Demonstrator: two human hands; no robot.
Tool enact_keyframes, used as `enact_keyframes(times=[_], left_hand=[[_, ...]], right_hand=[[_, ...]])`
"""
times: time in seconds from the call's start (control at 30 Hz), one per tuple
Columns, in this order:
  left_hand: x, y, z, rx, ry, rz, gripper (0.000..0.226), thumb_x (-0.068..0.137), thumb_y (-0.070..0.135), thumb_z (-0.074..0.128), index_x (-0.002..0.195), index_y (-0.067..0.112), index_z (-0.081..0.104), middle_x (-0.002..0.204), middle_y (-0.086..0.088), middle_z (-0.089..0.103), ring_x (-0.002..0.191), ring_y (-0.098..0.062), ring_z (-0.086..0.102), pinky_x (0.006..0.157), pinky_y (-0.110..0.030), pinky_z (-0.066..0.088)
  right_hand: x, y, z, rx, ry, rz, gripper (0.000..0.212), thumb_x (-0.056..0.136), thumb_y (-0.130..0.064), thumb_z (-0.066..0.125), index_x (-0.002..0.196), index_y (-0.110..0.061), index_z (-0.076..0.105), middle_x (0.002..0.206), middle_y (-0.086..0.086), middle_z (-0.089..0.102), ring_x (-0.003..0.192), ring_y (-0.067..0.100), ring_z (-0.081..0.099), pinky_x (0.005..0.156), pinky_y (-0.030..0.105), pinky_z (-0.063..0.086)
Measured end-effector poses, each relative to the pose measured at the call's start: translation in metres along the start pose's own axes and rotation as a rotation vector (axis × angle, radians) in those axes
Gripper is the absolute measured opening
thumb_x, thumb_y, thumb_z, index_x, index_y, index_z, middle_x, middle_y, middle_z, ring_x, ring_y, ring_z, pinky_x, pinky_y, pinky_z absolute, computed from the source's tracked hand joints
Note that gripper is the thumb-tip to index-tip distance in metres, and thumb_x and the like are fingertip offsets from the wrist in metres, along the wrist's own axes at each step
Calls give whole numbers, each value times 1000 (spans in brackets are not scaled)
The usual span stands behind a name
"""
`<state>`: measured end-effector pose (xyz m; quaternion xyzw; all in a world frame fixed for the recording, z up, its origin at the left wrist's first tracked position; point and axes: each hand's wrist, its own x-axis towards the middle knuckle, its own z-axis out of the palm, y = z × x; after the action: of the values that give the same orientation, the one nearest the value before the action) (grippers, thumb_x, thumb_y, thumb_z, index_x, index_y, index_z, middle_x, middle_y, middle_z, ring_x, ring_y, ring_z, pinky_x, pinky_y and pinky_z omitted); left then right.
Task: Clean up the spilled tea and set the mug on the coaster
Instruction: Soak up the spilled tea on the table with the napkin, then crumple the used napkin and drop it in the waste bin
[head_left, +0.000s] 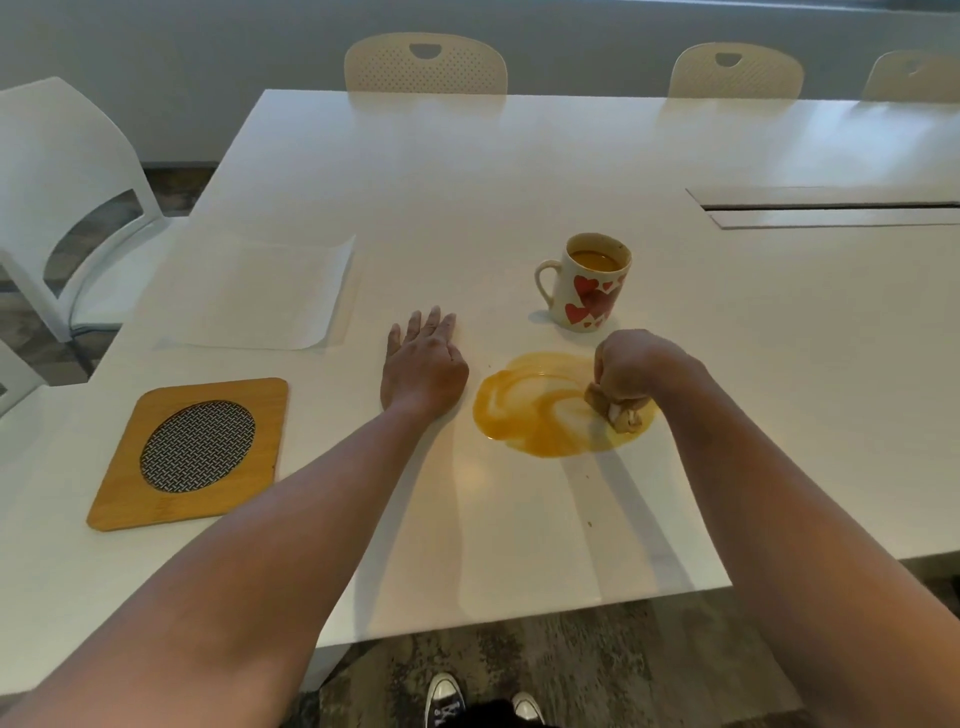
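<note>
A puddle of spilled orange-brown tea (545, 405) lies on the white desk (467, 208), right of centre and fairly near the front edge. Pale swirled streaks run through the middle of the puddle, while its left rim is thicker and darker.

The right hand (636, 366) is bunched into a fist at the right end of the puddle, its fingers clamped on a crumpled, tea-stained wad of paper towel (618, 410) that pokes out below the hand and presses onto the wet surface.

The left hand (423, 364) lies palm down on the dry desk just left of the puddle, fingers straight, close together and pointing to the far side, holding nothing. It looks just short of the liquid's edge.

The white ceramic mug with red hearts (587, 283) stands upright on the bare desk just beyond the puddle, apart from it, with its handle turned to the left. It holds brown tea up to a little below the rim.

The square bamboo coaster with a round woven grey insert (192, 452) lies flat at the near left of the desk, well apart from the mug and with nothing on it. Beyond the coaster, to the far left of the left hand, a flat white sheet of paper towel (260, 291) is spread on the desk.

Cream perforated chairs (426, 65) line the far side of the desk, and a white plastic chair (67, 171) stands at the left. Black-and-white sneakers (447, 701) show on the floor under the near edge.
</note>
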<state>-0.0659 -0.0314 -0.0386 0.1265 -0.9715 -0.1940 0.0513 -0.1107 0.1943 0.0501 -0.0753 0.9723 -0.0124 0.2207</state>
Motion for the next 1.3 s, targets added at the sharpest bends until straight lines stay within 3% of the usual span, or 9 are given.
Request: enact_keyframes(times=[0.2,0.3,0.47,0.57,0.7,0.83,0.97,1.13,1.3], left_hand=[[-11,-1,1,-8,31,-56,58,100,21,25,158,21,25,166,2,16,153,-15,8,125,-37,1],[-22,-2,1,-13,42,-81,57,100,22,25,158,21,25,166,3,16,153,-14,9,125,-35,2],[-41,-3,0,-14,67,-114,57,101,22,25,158,21,25,166,3,16,153,-14,9,125,-34,3],[-54,-4,-1,-23,69,-131,58,100,21,26,158,21,24,166,5,15,153,-13,7,125,-32,2],[-71,-5,-2,-31,85,-141,58,101,21,26,158,21,23,166,6,14,153,-11,6,125,-31,2],[-78,-5,-3,-39,110,-165,57,101,20,26,158,21,24,166,7,16,153,-9,8,124,-29,2],[-83,-4,-2,-39,121,-184,57,101,20,26,158,21,25,166,7,16,153,-8,9,124,-29,3],[-92,-2,0,-64,140,-215,57,101,19,26,158,20,25,166,6,17,152,-8,10,124,-28,3],[-104,2,1,-83,149,-248,57,101,18,27,158,20,25,166,6,18,152,-8,9,124,-28,3]], right_hand=[[-15,-15,14,142,-108,-78,7,86,-11,66,88,-5,69,71,5,72,51,11,70,51,24,58],[-21,-32,23,94,-27,-139,18,86,-16,61,69,-11,63,60,-1,65,41,7,60,37,16,41],[-25,-64,31,163,52,-204,20,81,-17,60,65,-11,49,76,5,59,71,19,58,46,22,37],[-22,-75,34,303,108,-241,9,80,-14,58,78,-5,57,92,10,66,88,24,63,63,26,47],[-6,-66,35,742,172,-240,26,79,-16,64,101,-2,70,102,9,69,101,25,64,90,38,54],[5,-51,30,1194,95,-77,12,82,-2,62,90,-10,66,96,11,68,90,25,69,79,37,60],[1,-41,21,1584,-77,-18,19,89,11,53,99,-1,63,92,15,69,75,22,72,61,29,60],[-4,-31,24,1920,-286,-162,19,94,11,48,103,4,63,85,16,72,83,26,73,73,31,61],[-5,-27,26,2028,-306,-248,21,90,8,60,107,-3,66,85,9,75,84,20,71,78,27,58]])
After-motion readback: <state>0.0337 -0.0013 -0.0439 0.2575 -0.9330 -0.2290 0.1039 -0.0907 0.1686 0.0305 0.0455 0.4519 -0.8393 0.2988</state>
